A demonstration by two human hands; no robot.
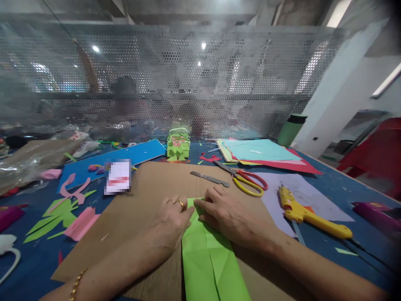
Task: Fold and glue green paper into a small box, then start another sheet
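Note:
A folded sheet of bright green paper (208, 267) with creases lies lengthwise before me, its far end under my hands. My left hand (173, 221), with rings on its fingers, is closed at the paper's upper left edge, its thumb against the sheet. From the other side, my right hand (224, 215) has its fingers bent over the upper right edge, gripping it. Both hands rest over a brown cardboard sheet (163, 179). Just beyond them lie a grey metal blade (209, 179) and scissors (247, 182) with red and yellow handles.
A yellow glue gun (313, 215) lies on white paper (326, 196) at right. Behind are stacked coloured sheets (263, 149), a green bottle (291, 129) and a small green paper basket (178, 144). Green scraps (59, 215) and pink paper (82, 223) lie at left.

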